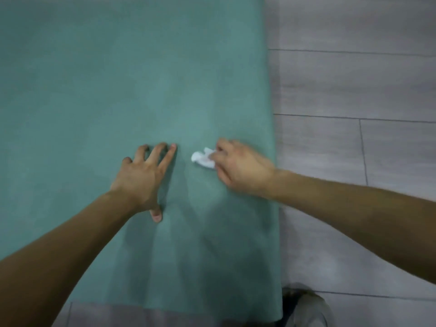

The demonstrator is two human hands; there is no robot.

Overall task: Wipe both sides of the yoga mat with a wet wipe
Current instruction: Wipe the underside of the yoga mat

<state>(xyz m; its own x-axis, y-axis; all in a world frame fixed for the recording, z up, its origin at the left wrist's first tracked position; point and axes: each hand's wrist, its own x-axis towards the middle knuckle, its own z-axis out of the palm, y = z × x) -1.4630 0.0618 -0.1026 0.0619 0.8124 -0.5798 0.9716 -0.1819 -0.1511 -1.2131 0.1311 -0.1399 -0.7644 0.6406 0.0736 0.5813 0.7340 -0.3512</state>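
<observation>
A teal yoga mat [118, 79] lies flat on the floor and fills most of the view. My left hand [144, 175] rests on the mat with fingers spread, fingertips and thumb pressing down. To its right, my right hand [238, 168] holds a crumpled white wet wipe [201, 158] against the mat, near the mat's right edge. The wipe sticks out past my fingers toward the left hand. The right hand is a little blurred.
Grey wood-look floor planks [354, 86] run along the right of the mat and below its near edge. A bit of my clothed leg or foot [306, 308] shows at the bottom, by the mat's near right corner.
</observation>
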